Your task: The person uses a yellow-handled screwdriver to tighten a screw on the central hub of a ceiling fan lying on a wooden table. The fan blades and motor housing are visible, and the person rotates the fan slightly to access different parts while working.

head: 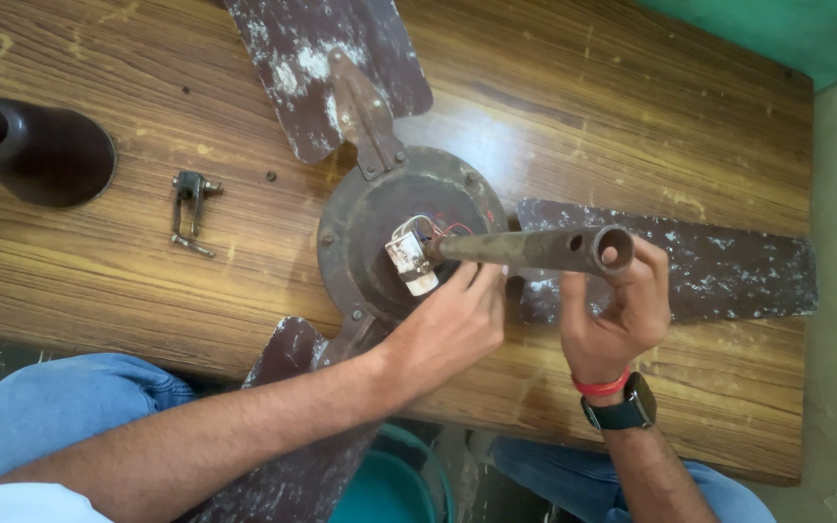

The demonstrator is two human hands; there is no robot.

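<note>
Right hand (622, 310) is gripping the rod (535, 249); left hand (448, 324), grip narrow, is touching the fan hub (360, 232) at 6 o'clock. Twisting risks snapping the wires (438, 228).

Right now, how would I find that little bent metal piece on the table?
Start at the old ceiling fan lying on the wooden table. Look left, toward the dark cone-shaped cover. Between them lies the small metal clamp, alone, grey and two-pronged, far smaller than either neighbour.

Bright, even daylight, pale glare patch on the bench (496, 145) beside the fan hub, soft shadows, sharp focus, slight edge distortion
</note>
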